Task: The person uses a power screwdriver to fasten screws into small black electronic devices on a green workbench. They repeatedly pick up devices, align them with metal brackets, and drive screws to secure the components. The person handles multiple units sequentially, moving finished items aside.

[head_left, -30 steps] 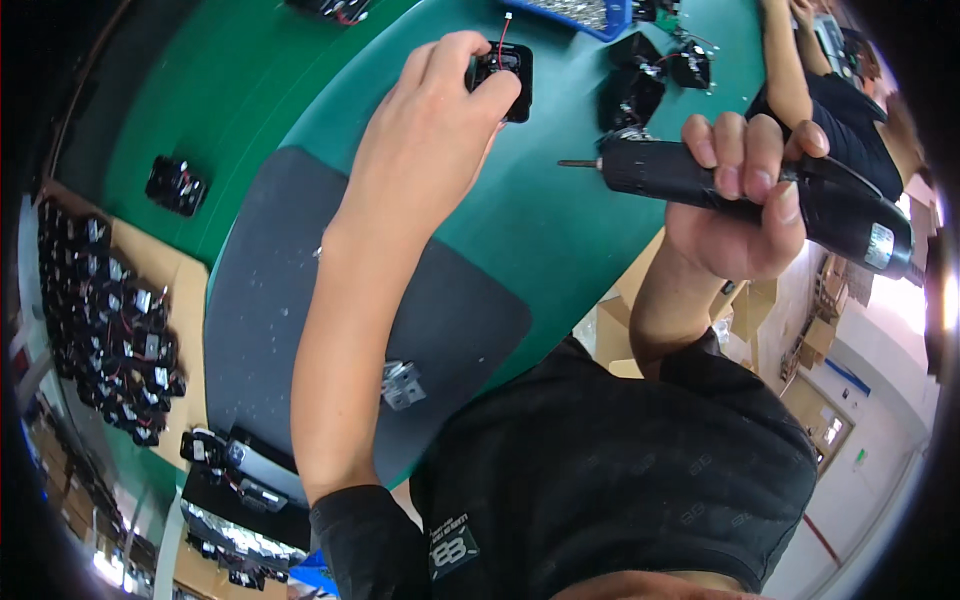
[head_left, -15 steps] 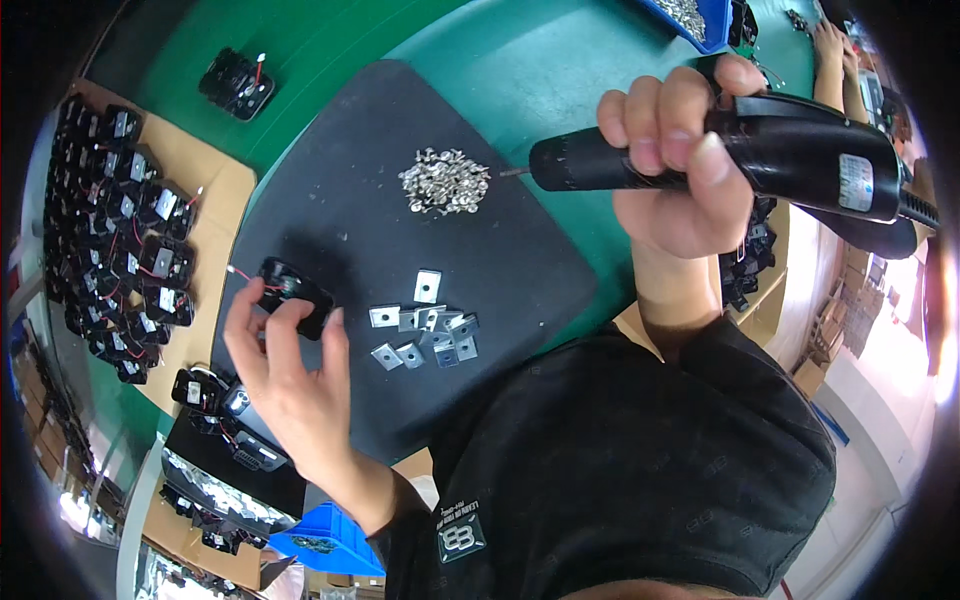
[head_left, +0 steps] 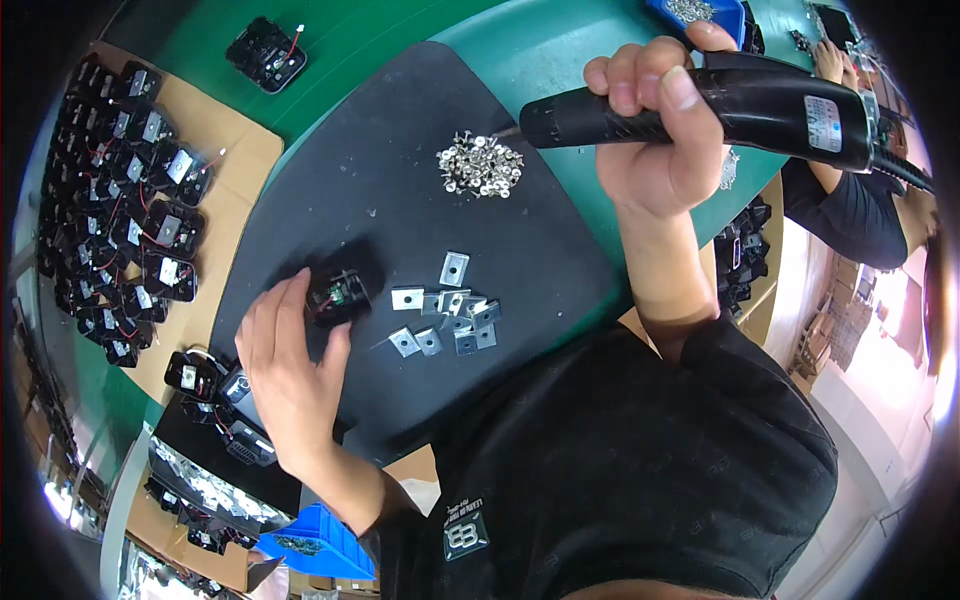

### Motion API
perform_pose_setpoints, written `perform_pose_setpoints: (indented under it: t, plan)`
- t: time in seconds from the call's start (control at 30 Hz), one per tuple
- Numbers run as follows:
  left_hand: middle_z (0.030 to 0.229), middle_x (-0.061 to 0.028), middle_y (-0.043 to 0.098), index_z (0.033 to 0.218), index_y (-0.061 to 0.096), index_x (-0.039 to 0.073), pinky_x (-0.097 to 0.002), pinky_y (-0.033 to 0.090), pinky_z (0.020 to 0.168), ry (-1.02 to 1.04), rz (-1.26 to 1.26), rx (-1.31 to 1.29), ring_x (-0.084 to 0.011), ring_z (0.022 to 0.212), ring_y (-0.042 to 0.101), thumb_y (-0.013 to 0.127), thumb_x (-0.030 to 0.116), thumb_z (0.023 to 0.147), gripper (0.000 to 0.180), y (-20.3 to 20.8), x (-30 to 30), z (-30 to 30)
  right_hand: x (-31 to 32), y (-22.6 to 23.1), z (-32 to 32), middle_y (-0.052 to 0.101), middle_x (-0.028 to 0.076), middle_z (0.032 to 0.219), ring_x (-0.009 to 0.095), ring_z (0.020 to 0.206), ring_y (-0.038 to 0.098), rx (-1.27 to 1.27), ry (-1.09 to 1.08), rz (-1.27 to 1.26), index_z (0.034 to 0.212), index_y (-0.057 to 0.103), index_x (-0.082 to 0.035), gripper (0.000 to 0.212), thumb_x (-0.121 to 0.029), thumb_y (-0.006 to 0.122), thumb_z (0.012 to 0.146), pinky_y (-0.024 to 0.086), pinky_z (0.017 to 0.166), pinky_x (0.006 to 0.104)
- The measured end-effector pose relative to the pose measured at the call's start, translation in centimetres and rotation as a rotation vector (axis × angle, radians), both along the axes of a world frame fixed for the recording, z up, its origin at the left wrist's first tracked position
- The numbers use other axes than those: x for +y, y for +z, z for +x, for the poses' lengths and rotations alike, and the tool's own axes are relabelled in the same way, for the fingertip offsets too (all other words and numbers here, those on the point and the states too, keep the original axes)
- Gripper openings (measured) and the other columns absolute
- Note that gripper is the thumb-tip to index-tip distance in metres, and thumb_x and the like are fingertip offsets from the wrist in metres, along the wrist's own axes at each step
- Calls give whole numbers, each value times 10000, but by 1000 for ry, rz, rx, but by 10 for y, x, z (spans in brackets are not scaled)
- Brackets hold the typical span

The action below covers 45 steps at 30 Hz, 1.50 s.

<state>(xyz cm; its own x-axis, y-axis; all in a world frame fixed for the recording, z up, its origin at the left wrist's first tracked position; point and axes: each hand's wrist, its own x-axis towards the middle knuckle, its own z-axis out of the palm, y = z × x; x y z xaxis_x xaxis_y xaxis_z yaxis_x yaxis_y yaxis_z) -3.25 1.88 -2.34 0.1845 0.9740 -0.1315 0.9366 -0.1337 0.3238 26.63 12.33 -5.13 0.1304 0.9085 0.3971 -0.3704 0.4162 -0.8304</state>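
My right hand is wrapped round a black electric screwdriver, held nearly level. Its bit points left and appears at the far right edge of a heap of silver screws; whether it touches a screw I cannot tell. My left hand grips a small black plastic housing between thumb and fingers, low over the dark mat. A bit of green circuit board shows inside the housing. Just right of it lie several square metal plates with holes, loosely piled.
The dark mat covers the green bench. Many black housings with wires fill a cardboard tray at the left. One housing stands at the far left. Blue bins hold small parts, one at the far right. Another person's hands appear there.
The screwdriver bit has come closer to the screw heap, onto its far right edge. My left hand has turned the housing so its inside shows. The whole view has shifted slightly.
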Motion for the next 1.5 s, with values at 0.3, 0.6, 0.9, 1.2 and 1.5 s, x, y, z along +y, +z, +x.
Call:
perform_pose_setpoints:
  t: [0.3,0.6,0.9,1.2,1.5]
  plan:
    - [644,-49,533,713,543,58,-409,409,610,344,-25,-115,-277,614,535,857,422,621,490,-12,-31,27,-1,17,9,543,-26,839,114,780,468,183,186,-11,1225,546,-164,320,-184,498,909,371,820,351]
    - [946,-38,570,1008,717,94,-340,428,678,-129,81,-130,-201,829,552,752,102,712,298,6,-32,58,-9,15,13,526,-29,832,107,793,464,227,269,-24,1238,534,-161,325,-192,505,916,355,829,336]
    - [1203,-45,573,925,691,106,-393,353,918,-144,119,48,-249,1105,506,773,110,698,241,-1,-26,67,-16,21,19,510,-37,816,102,778,456,254,290,-19,1228,521,-150,329,-194,513,903,351,825,325]
    - [923,-11,686,869,711,78,-333,390,837,171,209,-268,-213,854,613,768,49,666,213,3,-38,51,-14,16,16,505,-29,822,103,777,456,320,304,-41,1235,527,-142,339,-187,523,899,352,824,328]
    - [1089,-92,646,884,748,50,-315,457,803,504,363,-281,-206,875,577,786,56,727,161,-27,-29,25,-13,12,4,476,-25,809,96,766,431,324,289,-81,1267,511,-102,380,-194,526,899,347,816,325]
